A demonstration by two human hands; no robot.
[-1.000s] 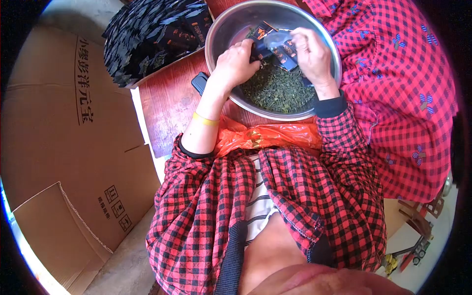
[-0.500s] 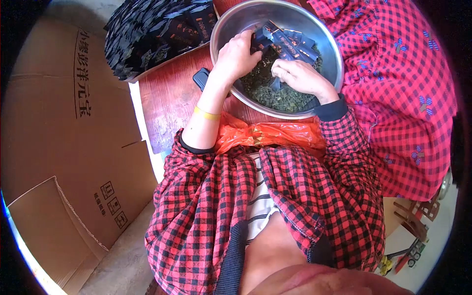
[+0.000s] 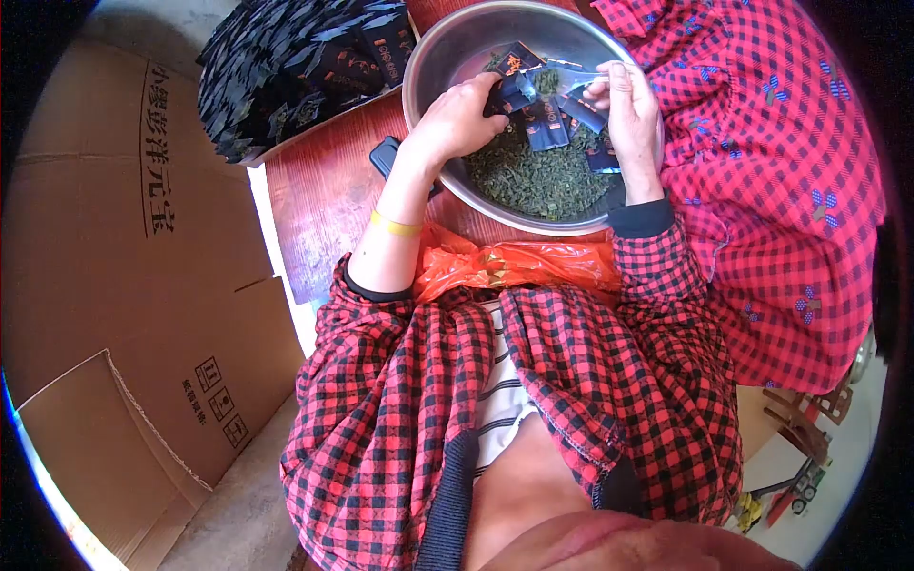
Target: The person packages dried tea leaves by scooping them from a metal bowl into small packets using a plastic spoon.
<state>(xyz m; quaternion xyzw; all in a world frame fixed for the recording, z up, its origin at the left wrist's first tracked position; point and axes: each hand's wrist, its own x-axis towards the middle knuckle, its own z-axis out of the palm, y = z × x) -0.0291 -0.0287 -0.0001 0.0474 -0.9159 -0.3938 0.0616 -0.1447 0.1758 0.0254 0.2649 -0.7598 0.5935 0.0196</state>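
Lifted since the earlier frame, the right hand point(image 3: 628, 103) is pinching a translucent, leaf-laden spoon point(image 3: 574, 77); the left hand point(image 3: 459, 118) is gripping a small black printed packet point(image 3: 515, 92) just beside it. Loose green leaves point(image 3: 539, 183) are lying below in a round silver metal basin point(image 3: 650, 143).

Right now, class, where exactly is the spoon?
In the head view, the spoon is over the upper part of the metal bowl, held by the right hand, its loaded end beside the packet in the left hand.
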